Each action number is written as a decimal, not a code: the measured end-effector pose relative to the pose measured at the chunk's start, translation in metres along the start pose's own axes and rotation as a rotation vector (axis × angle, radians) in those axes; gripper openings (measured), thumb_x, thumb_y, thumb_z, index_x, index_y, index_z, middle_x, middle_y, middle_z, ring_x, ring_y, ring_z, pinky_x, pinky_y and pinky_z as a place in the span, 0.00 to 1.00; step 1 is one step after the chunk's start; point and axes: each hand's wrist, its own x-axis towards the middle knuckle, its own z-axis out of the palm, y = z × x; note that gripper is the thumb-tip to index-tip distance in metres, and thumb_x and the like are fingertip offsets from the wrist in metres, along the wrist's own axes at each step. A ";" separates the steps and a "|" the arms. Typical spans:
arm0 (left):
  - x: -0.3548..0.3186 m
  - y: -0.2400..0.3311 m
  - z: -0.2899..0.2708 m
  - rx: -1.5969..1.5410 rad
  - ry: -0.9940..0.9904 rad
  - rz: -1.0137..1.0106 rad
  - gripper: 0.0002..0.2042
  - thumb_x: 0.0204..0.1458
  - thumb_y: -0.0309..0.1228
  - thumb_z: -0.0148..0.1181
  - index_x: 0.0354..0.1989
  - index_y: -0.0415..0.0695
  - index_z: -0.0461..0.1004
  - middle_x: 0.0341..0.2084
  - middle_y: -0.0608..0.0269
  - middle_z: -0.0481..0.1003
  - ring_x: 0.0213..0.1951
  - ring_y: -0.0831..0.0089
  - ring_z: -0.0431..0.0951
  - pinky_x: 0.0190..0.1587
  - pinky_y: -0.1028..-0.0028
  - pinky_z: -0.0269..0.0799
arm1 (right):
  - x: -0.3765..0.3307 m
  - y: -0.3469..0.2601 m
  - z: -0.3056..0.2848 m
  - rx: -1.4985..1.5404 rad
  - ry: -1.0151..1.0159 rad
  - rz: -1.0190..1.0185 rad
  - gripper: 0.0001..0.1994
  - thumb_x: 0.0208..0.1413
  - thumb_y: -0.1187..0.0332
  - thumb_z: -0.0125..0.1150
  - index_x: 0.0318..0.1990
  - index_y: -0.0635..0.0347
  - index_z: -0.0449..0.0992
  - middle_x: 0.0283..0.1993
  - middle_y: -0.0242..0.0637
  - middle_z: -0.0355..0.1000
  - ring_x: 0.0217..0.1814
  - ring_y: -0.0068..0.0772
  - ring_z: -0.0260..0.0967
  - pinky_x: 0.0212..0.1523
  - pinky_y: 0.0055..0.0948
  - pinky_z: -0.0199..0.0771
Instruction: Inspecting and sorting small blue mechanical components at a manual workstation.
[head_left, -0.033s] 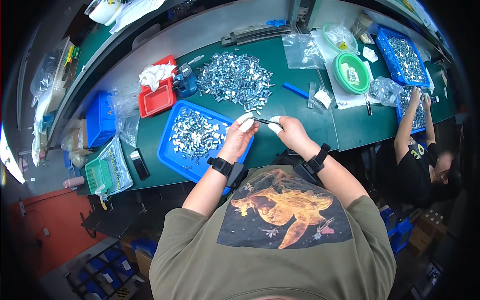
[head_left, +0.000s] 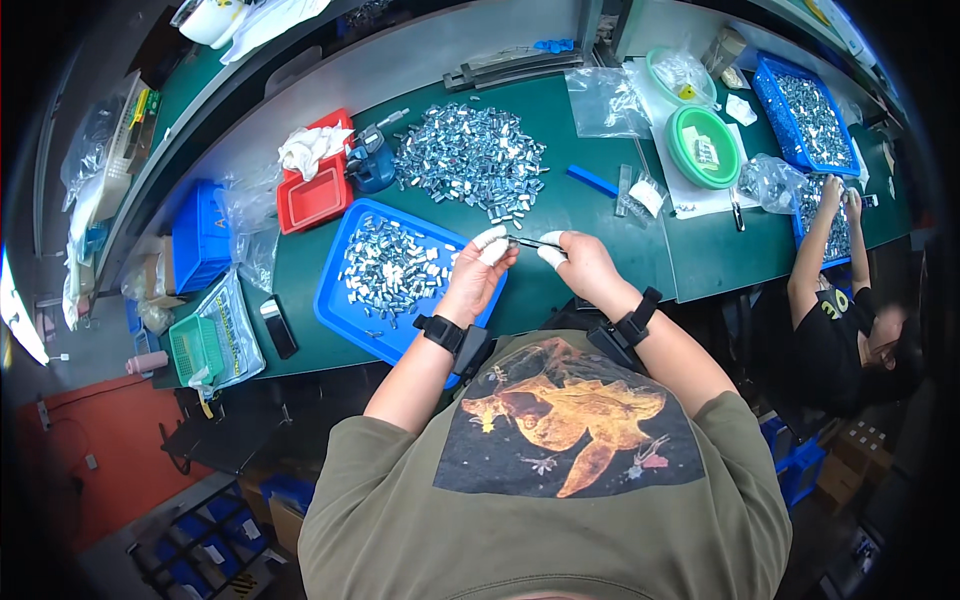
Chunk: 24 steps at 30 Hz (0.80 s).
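My right hand (head_left: 590,268), white covers on its fingertips, pinches a thin dark pen-like tool (head_left: 536,243). The tool points left, and its end reaches the fingers of my left hand (head_left: 478,272). That hand is closed too, also with white fingertip covers; whatever small thing sits in its pinch is too small to make out. Both hands are over the near edge of the green table (head_left: 620,250). Below and left of my left hand is a blue tray (head_left: 335,300) holding many small shiny metal parts (head_left: 385,270). A large heap of similar parts (head_left: 470,155) lies beyond my hands.
Red bins (head_left: 315,200) and a blue tool with a metal arm (head_left: 370,165) stand behind the tray. A phone (head_left: 279,330) lies left. Rightward are a blue strip (head_left: 592,181), a green bowl (head_left: 735,160) and a blue basket (head_left: 765,95). A co-worker's arms (head_left: 812,250) work at far right.
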 end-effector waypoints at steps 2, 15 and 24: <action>-0.003 0.001 -0.004 0.220 -0.023 0.031 0.12 0.44 0.23 0.55 0.39 0.40 0.67 0.31 0.60 0.72 0.33 0.74 0.72 0.37 0.78 0.68 | -0.002 -0.002 -0.003 -0.028 -0.009 -0.021 0.10 0.46 0.65 0.54 0.32 0.62 0.72 0.29 0.46 0.69 0.31 0.45 0.66 0.32 0.34 0.65; -0.015 0.004 -0.004 0.507 -0.087 0.258 0.11 0.42 0.19 0.56 0.36 0.40 0.68 0.32 0.62 0.72 0.36 0.76 0.72 0.40 0.78 0.68 | -0.003 0.005 0.003 0.361 -0.159 0.185 0.10 0.48 0.67 0.52 0.32 0.67 0.69 0.28 0.41 0.69 0.29 0.30 0.65 0.32 0.27 0.64; -0.016 0.005 -0.008 0.513 -0.077 0.214 0.12 0.42 0.20 0.56 0.37 0.40 0.67 0.34 0.62 0.71 0.37 0.76 0.71 0.42 0.77 0.67 | -0.006 0.011 0.012 0.528 -0.212 0.334 0.09 0.51 0.64 0.50 0.28 0.59 0.69 0.21 0.26 0.62 0.19 0.14 0.53 0.18 0.16 0.52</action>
